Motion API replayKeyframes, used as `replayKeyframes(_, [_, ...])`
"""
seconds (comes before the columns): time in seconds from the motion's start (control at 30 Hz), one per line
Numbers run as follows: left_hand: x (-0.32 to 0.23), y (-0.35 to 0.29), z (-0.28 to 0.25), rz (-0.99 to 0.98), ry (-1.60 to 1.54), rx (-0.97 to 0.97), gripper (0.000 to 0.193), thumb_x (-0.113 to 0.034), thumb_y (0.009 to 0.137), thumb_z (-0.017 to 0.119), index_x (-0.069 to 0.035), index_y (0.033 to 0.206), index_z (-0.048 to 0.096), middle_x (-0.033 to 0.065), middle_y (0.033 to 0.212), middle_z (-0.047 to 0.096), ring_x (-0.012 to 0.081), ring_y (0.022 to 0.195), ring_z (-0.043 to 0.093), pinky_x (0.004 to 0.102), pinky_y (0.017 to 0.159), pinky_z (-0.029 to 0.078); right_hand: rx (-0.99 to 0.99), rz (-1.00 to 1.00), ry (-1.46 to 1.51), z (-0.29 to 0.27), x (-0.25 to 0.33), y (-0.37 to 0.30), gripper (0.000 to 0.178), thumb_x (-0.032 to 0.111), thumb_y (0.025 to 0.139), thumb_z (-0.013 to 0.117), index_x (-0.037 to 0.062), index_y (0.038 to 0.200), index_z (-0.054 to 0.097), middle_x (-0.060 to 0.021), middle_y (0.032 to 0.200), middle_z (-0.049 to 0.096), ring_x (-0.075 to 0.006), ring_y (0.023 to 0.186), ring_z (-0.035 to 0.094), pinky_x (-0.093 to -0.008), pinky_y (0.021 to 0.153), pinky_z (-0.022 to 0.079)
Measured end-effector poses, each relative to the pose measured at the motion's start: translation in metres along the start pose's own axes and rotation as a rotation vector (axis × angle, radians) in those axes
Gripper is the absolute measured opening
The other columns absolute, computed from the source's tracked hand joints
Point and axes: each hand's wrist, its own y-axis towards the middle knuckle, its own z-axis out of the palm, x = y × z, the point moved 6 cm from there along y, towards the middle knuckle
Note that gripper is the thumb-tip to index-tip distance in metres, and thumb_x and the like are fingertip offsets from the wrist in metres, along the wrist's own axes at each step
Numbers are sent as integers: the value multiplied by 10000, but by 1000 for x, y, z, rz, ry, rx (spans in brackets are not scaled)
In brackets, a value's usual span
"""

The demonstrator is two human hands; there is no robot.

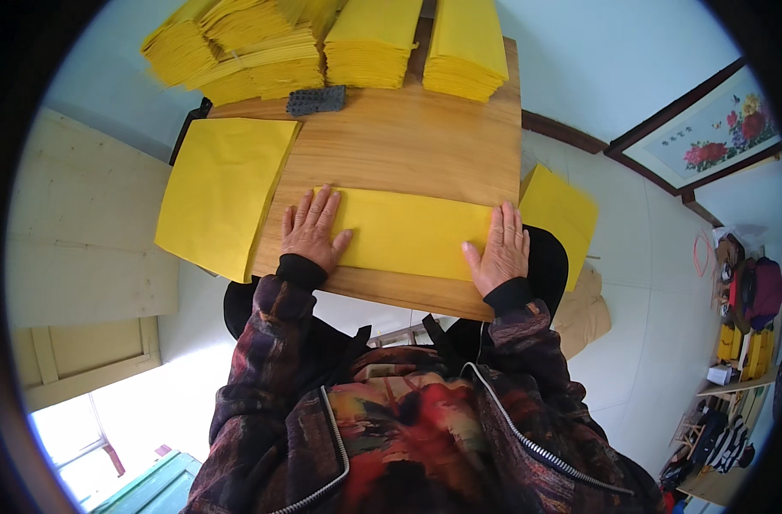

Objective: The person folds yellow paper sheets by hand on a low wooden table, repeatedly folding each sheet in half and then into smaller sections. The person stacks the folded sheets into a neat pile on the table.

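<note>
A long folded yellow paper strip (412, 230) lies flat along the near part of the wooden table. My left hand (314, 230) rests on its left end, fingers stretched forward and thumb apart. At the opposite end, my right hand (500, 248) lies flat with its thumb on the paper and its fingers along the edge. Neither hand grips anything. Left of my left hand is a stack of larger yellow sheets (224, 193), which reaches over the table's left side. The thickness of the strip is hard to make out.
Piles of folded yellow paper (369, 47) stand along the far side of the wooden table (391, 141). Before them lies a dark grey textured block (316, 100). More yellow paper (558, 214) is beyond the right edge. A framed flower picture (708, 128) stands at the right wall.
</note>
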Motion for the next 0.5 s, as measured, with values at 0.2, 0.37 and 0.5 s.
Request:
replayKeyframes(0.2, [-1, -1, 0, 21, -11, -42, 684, -455, 880, 544, -174, 1469, 336, 27, 1560, 261, 270, 1430, 241, 501, 1144, 166, 11, -31, -136, -17, 25, -5, 802, 413, 876, 580, 3, 1476, 241, -174, 1551, 214, -327, 1449, 152, -551, 1140, 131])
replayKeyframes(0.37, [0, 2, 0, 1, -5, -1, 680, -480, 884, 532, -180, 1463, 341, 27, 1559, 259, 273, 1433, 227, 524, 1141, 155, 51, -398, 136, 17, 157, 9, 706, 384, 874, 582, 9, 1426, 353, -144, 1532, 272, -301, 1439, 194, -541, 1145, 141])
replayKeyframes(0.5, [1, 3, 1, 13, -12, -7, 689, -471, 876, 546, -181, 1466, 340, 34, 1554, 272, 273, 1434, 229, 527, 1139, 153, 105, -312, 151, 31, 143, 20, 782, 452, 872, 570, 15, 1459, 295, -145, 1560, 210, -291, 1458, 134, -531, 1159, 79])
